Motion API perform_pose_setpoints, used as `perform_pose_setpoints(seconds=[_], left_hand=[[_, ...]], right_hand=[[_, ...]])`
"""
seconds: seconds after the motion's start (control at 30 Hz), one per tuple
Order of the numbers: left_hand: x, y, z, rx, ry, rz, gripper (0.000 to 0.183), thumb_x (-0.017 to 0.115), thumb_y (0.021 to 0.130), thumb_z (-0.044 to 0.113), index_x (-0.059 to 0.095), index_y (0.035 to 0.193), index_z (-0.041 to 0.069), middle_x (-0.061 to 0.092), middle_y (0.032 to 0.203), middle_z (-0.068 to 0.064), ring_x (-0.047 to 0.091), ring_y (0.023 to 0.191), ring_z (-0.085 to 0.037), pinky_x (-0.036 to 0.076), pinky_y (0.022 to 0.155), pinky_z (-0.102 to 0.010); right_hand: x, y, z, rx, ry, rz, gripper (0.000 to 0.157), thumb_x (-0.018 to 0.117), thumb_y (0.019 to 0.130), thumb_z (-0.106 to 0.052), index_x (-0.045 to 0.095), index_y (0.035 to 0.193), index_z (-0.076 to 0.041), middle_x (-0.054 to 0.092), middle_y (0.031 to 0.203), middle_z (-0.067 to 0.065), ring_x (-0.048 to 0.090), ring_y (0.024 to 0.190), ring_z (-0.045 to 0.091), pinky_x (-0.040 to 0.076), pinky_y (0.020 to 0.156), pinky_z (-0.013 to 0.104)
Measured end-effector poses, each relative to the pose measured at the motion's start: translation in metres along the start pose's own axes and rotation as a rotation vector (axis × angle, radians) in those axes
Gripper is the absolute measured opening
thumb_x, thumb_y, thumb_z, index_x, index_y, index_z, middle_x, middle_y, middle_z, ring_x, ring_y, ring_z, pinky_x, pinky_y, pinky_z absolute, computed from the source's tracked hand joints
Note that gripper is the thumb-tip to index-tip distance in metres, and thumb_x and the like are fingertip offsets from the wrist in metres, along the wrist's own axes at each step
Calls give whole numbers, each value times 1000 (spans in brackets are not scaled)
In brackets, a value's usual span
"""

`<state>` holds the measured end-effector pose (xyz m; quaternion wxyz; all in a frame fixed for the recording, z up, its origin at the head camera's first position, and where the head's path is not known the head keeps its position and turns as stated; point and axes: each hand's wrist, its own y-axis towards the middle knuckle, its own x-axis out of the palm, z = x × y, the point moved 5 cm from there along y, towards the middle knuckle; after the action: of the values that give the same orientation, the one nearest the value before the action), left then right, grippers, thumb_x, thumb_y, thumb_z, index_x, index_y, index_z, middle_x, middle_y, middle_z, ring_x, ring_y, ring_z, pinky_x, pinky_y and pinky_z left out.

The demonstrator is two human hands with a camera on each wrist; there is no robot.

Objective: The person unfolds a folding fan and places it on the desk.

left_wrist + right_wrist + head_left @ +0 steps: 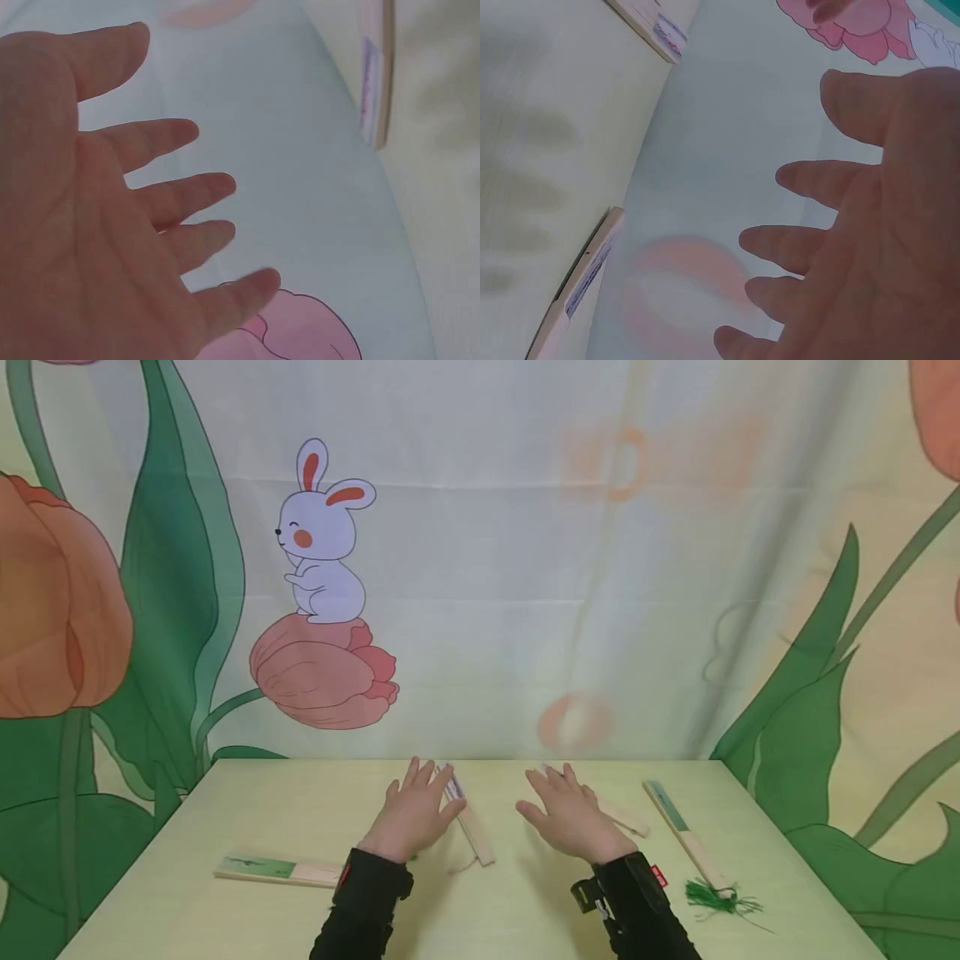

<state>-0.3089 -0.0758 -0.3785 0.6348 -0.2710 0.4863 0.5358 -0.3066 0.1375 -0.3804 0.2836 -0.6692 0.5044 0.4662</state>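
Observation:
Both hands hover over the table with fingers straight and spread, holding nothing. Beside the fingers of my left hand [411,817] a folded hand fan [474,833] lies at a slant, with a thin cord at its near end. Under my right hand [573,818] another folded fan [628,820] is partly hidden. A third fan [686,837], with a green panel and a green tassel [720,897], lies to the right. At the left, a green-panelled fan [258,868] lies crosswise, its right end behind the left wrist. The left wrist view shows the open palm and one fan [377,82].
The pale table [300,802] meets a printed curtain [480,568] along its back edge, decorated with a rabbit and tulips. Dark bands [363,902] with attached devices cover both wrists. Shadows of the hands fall on the tabletop.

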Motion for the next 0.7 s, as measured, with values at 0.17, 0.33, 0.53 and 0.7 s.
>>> perform_pose_setpoints(seconds=[0.17, 0.33, 0.53, 0.7], left_hand=[[11, 9, -5, 31, 62, -38, 51, 60, 98, 32, 52, 138, 1, 47, 141, -26, 31, 138, -45, 31, 105, -64], [20, 23, -12, 82, 171, -49, 43, 65, 96, 25, 58, 130, 0, 54, 132, -24, 44, 129, -41, 42, 96, -61], [18, 45, -12, 158, 281, -34, 40, 71, 91, 19, 60, 126, 3, 60, 123, -20, 56, 115, -36, 48, 88, -57], [23, 57, -13, 193, 363, -76, 38, 74, 88, 11, 63, 124, 8, 62, 119, -15, 58, 112, -32, 48, 88, -54]], right_hand=[[12, 8, -5, -46, -28, -48, 55, 49, 103, -38, 44, 145, -3, 34, 151, 26, 18, 142, 47, 18, 109, 66], [25, 29, -16, -90, -60, -138, 53, 49, 102, -36, 46, 143, -2, 44, 145, 24, 28, 140, 44, 26, 109, 62], [32, 59, -31, -92, -121, -240, 46, 53, 101, -31, 53, 137, -2, 55, 136, 16, 45, 131, 34, 37, 106, 50], [38, 77, -38, -101, -192, -264, 40, 55, 100, -27, 57, 131, -1, 61, 129, 14, 55, 122, 29, 42, 102, 41]])
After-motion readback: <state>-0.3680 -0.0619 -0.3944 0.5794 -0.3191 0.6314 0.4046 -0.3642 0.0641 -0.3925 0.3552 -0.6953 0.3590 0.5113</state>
